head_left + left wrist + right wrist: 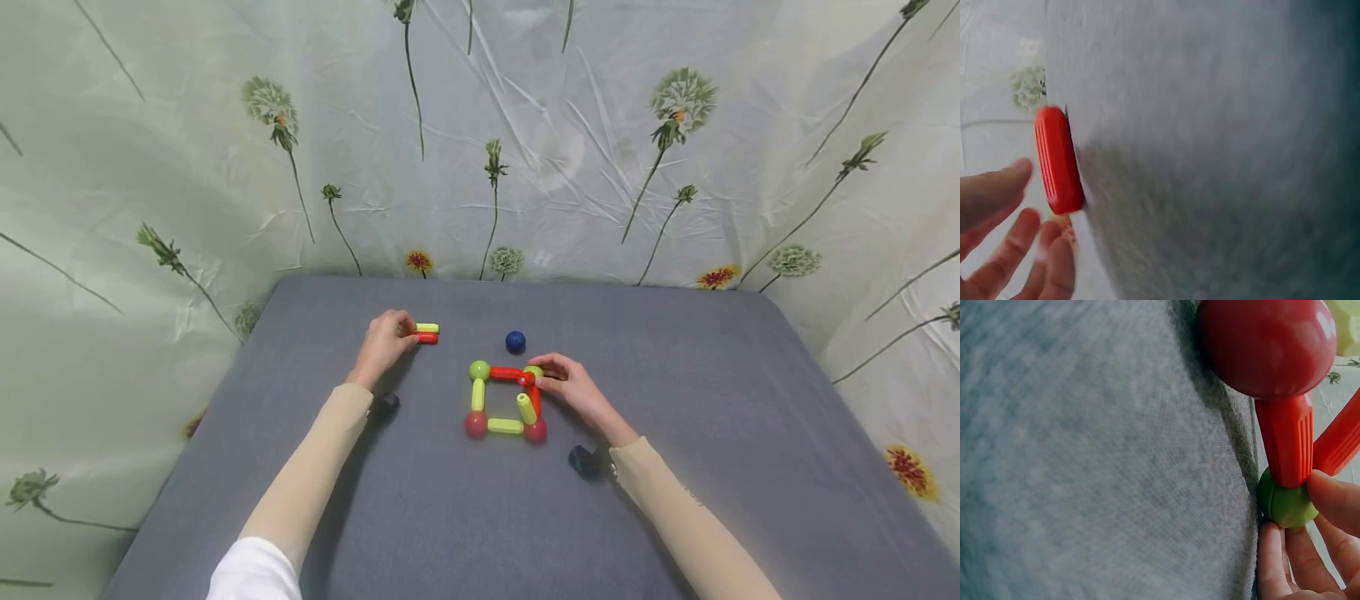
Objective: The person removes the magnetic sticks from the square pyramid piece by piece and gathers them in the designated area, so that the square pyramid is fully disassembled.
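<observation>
Head view, desk: we look down on a grey desk [442, 508], with a flower-printed curtain [555, 108] behind its back edge.
Head view, left hand: we see the left hand [382, 346] near the back edge, left of its middle, at the left ends of a loose lime rod [427, 328] and a loose red rod [428, 338] lying side by side.
Head view, square: around the desk's middle we find four balls joined by rods: a lime ball [479, 370] and a green ball [534, 372] toward the back edge, two red balls [476, 425] nearer us. One lime rod [528, 409] and one red rod [527, 378] rise at the right side.
Head view, blue ball: we see the blue ball [515, 342] apart, between square and back edge.
Left wrist view, grip: we see thumb and fingers parted beside the loose red rod, nothing between them; contact we cannot tell.
Right wrist view, grip: we see the right hand [1310, 550] pinching the green ball between thumb and fingers; a red side rod [1288, 440] links it to a red ball.
</observation>
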Tool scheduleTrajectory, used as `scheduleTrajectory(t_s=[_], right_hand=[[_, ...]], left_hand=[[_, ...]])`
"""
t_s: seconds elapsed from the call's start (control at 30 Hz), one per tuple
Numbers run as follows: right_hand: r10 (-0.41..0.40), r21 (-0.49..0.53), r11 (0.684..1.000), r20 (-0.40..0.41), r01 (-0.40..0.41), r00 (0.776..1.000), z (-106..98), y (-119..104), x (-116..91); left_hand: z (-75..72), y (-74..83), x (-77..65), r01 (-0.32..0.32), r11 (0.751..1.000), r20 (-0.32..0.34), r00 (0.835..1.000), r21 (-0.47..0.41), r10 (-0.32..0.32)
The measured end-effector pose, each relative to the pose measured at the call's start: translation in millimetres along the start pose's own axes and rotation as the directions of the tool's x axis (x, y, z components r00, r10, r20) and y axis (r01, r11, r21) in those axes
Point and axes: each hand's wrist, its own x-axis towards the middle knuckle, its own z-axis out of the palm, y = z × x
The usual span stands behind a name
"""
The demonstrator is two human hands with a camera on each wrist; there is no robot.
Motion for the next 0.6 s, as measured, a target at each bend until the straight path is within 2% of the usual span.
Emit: scheduleTrajectory(t_s=[0.07,0.13,0.2,0.27,0.33,0.43,0.5,0.53,0.6], right_hand=[[-0.005,0.006,1.000,0.002,0.005,1.000,0.0,0.7,0.1],[-0.008,0.008,1.000,0.001,0.008,1.000,-0.6,1.7,0.0],[-0.008,0.009,1.000,0.000,0.008,1.000,-1.4,2.5,-0.1],[-0.012,0.010,1.000,-0.003,0.012,1.000,-2.8,7.1,2.6],[-0.021,0.019,1.000,-0.004,0.021,1.000,-4.3,16.1,7.2],[-0.029,0.023,0.999,-0.006,0.029,1.000,-5.6,30.6,14.4],[-0.028,0.033,0.999,-0.005,0.028,1.000,-5.4,35.3,16.4],[-0.027,0.037,0.999,-0.003,0.027,1.000,-5.3,35.2,16.0],[-0.022,0.038,0.999,0.002,0.022,1.000,-4.9,32.4,15.1]], left_hand=[[3.0,9.2,-3.9,-0.030,0.999,-0.022,0.999,-0.045,0.029],[8.3,25.4,-9.6,-0.069,0.989,-0.016,0.998,-0.131,0.068],[17.4,46.3,-16.4,-0.098,0.967,0.030,0.994,-0.236,0.108],[29.8,69.7,-23.7,-0.091,0.939,0.103,0.986,-0.332,0.132],[43.2,89.6,-29.7,-0.066,0.919,0.190,0.970,-0.390,0.150],[61.4,107.4,-33.8,-0.042,0.910,0.292,0.940,-0.413,0.176],[68.0,112.1,-34.0,-0.042,0.909,0.342,0.918,-0.415,0.199],[69.8,113.3,-33.7,-0.045,0.909,0.355,0.912,-0.414,0.207],[71.1,113.2,-32.7,-0.060,0.917,0.355,0.910,-0.395,0.213]])
